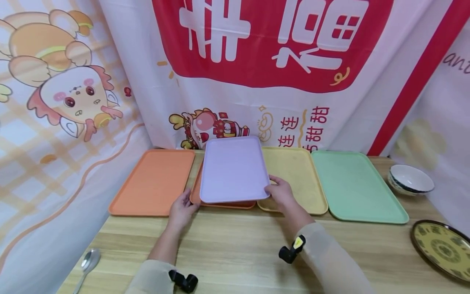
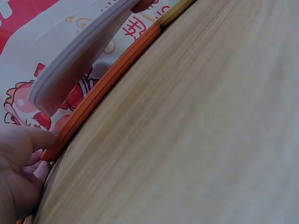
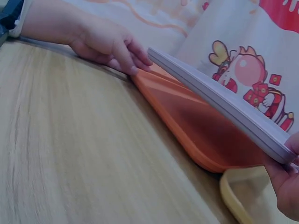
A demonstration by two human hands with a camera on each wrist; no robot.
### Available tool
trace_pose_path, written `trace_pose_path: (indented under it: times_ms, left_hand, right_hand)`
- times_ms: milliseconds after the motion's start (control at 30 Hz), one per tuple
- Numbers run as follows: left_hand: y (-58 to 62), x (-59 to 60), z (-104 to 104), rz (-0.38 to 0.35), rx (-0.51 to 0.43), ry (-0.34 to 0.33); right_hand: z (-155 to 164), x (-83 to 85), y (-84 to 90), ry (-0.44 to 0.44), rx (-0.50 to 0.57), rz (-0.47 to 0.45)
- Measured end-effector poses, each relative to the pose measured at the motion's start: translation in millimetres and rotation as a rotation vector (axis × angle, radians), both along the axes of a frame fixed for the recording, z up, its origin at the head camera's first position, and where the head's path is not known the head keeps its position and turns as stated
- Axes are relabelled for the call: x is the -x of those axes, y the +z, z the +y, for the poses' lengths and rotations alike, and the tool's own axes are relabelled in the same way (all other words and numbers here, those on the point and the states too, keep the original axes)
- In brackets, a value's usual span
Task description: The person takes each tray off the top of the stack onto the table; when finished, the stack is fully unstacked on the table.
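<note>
My right hand grips a lilac tray by its front right corner, thumb on the upper side. The tray is tilted and raised above a darker orange tray, covering most of it in the head view. At that orange tray's front left corner, my left hand pinches the rim, as the left wrist view shows. In the right wrist view a gap separates the lilac tray from the orange one, which lies on the wooden table.
A lighter orange tray lies on the left; a yellow tray and a green tray lie on the right. Farther right are a white bowl and a patterned plate. A spoon lies front left. Printed curtains hang behind.
</note>
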State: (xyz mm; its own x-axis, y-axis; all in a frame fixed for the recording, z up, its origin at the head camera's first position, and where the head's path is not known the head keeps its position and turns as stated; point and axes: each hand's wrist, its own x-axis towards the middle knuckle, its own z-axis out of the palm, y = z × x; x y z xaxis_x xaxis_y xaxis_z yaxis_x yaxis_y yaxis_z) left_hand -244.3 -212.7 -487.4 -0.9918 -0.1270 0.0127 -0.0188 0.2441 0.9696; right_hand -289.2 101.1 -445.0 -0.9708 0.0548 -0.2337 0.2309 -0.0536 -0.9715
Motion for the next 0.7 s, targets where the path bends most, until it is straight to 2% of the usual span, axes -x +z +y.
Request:
trace_pose_path:
  times_ms: [233,567,700]
  left_hand:
    - [0.9,0.8,0.3,-0.019,0.008,-0.005]
    - [0.9,-0.3,-0.4,-0.028,0.013,-0.009]
    - [1.6,-1.3,0.4,-0.036,0.019,-0.008]
  right_hand:
    - [48.3,0.2,17.1,-0.004,0.023,0.057]
    - [126.7,-11.7,39.4,0.007,-0.065,0.108]
    - [154.8,-16.1,43.9,0.045,-0.126,0.118]
